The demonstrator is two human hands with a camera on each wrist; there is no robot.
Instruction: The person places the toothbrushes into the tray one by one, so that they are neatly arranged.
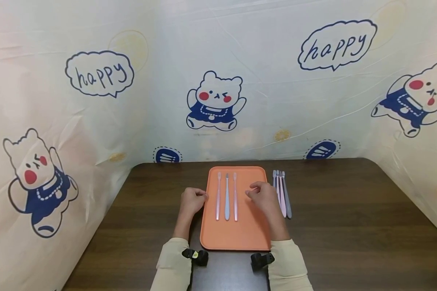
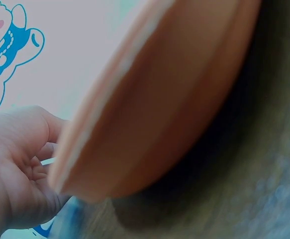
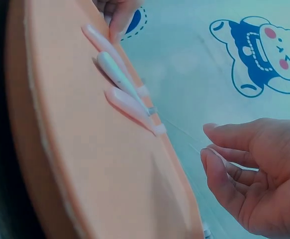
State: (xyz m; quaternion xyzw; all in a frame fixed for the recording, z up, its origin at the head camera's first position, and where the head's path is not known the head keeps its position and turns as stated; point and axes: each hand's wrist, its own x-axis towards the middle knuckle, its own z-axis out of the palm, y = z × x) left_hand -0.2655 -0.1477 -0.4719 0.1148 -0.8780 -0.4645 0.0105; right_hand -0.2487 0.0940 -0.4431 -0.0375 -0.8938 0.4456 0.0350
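Observation:
An orange tray [image 1: 253, 234] lies on the table with three toothbrushes side by side on it: a pink toothbrush [image 1: 218, 198], a blue toothbrush [image 1: 227, 198] and another pink toothbrush [image 1: 235, 198]. At the tray's left rim, my left hand [image 1: 194, 200] holds the edge with curled fingers; part of its grip is hidden behind the tray in the left wrist view. Over the right part of the tray hovers my right hand [image 1: 264, 197], holding nothing. Its thumb and index finger stand apart in the right wrist view, the other fingers loosely bent.
Several more toothbrushes [image 1: 285, 198], pink and bluish, lie close together just right of the tray. Brown wooden tabletop [image 1: 349, 218] extends to both sides. A printed curtain [image 1: 269, 93] hangs behind the table's back edge and along its sides.

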